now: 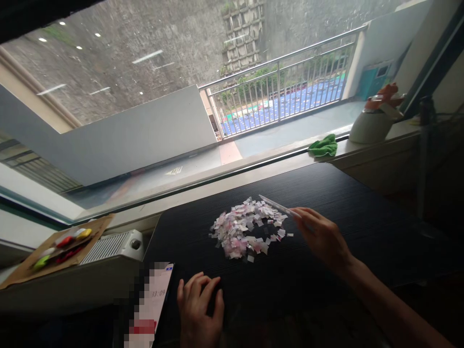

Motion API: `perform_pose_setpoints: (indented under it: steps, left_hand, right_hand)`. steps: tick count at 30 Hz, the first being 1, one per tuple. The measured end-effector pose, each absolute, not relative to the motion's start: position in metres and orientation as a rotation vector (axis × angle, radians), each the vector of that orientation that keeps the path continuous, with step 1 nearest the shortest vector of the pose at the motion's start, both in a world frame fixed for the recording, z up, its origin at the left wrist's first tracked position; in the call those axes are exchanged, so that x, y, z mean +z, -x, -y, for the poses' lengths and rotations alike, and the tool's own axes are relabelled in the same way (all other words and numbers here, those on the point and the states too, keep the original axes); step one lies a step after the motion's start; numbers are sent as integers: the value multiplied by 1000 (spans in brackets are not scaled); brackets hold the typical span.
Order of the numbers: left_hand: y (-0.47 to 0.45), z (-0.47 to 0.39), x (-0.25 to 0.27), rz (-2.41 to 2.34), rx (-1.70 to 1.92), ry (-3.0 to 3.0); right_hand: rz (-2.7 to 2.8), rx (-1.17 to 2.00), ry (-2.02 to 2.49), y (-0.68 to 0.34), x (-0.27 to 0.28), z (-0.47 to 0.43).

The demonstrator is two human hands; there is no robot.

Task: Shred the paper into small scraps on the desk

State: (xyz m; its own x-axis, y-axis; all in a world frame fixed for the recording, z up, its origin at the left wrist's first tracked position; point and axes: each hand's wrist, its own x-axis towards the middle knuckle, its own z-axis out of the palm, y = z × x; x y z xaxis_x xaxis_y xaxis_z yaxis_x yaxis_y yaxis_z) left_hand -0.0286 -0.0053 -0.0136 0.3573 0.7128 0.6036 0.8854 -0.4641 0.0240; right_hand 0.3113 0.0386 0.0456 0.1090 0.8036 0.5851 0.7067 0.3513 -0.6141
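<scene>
Hundreds of small pale scraps point(235, 227), some tinged pink, lay in a loose heap on the black worktop point(348, 203), just inside the middle of its far edge. The right hand point(324, 237) pinched one end of a thin, pale strip point(277, 205) between thumb and fingers; the strip's free tip reached over the heap's far side, though whether it touched the scraps I could not tell. The left hand point(199, 307) lay palm down, fingers slightly spread and bent, near the left edge, beside a lit phone point(159, 285)
</scene>
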Motion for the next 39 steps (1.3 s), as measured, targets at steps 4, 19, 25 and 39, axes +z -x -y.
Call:
perform_pose_setpoints:
  steps: [4, 19, 25, 39]
  left_hand:
    - [27, 5, -14, 1393, -795, 2315]
    - [11, 9, -12, 1560, -1003, 2244]
    - [8, 8, -13, 1544, -1021, 2244]
    - [16, 7, -14, 1440, -909, 2299]
  right_hand:
    - [1694, 178, 1410, -308, 37, -52]
    - [1876, 143, 1426, -297, 54, -137]
    - [1973, 280, 1367, -291, 36, -136]
    - [2120, 412, 1303, -229, 65, -166]
